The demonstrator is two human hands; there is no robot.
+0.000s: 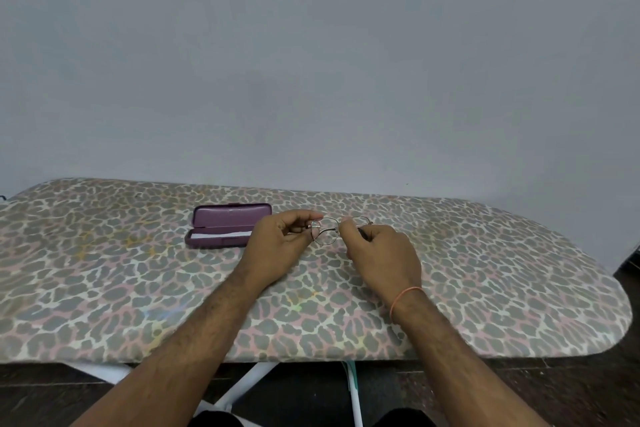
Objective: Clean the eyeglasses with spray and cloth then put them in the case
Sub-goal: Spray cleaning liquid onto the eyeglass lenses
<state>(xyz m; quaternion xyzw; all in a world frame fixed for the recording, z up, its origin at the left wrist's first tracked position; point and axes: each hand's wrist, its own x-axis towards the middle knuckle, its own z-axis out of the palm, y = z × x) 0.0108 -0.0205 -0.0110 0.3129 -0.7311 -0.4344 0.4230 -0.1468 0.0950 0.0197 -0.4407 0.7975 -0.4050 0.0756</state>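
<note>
Thin metal-framed eyeglasses point(325, 234) are held just above the board between both hands. My left hand point(277, 246) pinches the left end of the frame. My right hand point(381, 253) grips the right side, its fingers over the right lens and temple. A purple glasses case point(228, 217) lies open to the left of my left hand, lid raised toward the wall, with a white cloth point(221, 235) lying in its tray. No spray bottle shows in the view.
The work surface is an ironing board point(485, 270) with a leopard-print cover, its rounded end at the right. A plain grey wall stands close behind it. White board legs point(252, 381) and a dark floor lie below the near edge.
</note>
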